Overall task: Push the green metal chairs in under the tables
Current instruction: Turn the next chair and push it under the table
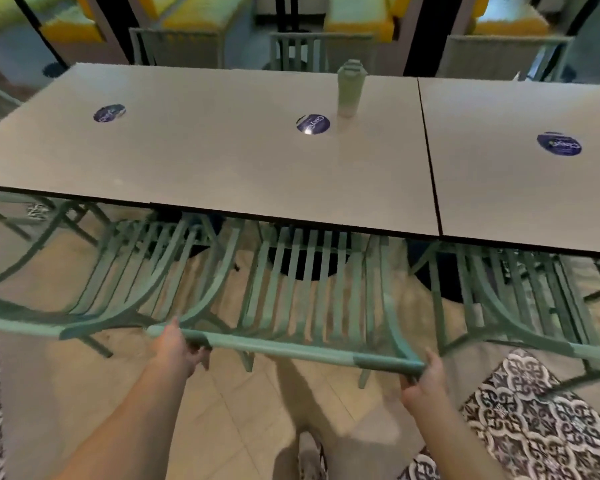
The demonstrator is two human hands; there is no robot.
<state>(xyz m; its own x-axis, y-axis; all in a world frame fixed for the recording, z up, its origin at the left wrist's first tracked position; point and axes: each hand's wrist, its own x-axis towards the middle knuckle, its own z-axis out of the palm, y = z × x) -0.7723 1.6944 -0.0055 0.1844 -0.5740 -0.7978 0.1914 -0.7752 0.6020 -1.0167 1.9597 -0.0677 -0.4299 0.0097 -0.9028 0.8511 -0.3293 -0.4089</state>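
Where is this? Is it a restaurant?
Probably a cafe or food court. Plain tables stand pushed together, each with a round blue sticker, matching green metal chairs sit on both sides, and yellow bench seats line the back.

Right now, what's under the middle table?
The slatted seat of the green chair that both hands, left and right, grip by its top rail, plus a dark round table base. The table hides the seat's front and the base's column.

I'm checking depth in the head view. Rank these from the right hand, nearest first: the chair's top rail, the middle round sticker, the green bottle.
From the right hand:
1. Chair's top rail, gripped in the hand.
2. Middle round sticker, mid-table.
3. Green bottle, beyond the sticker.
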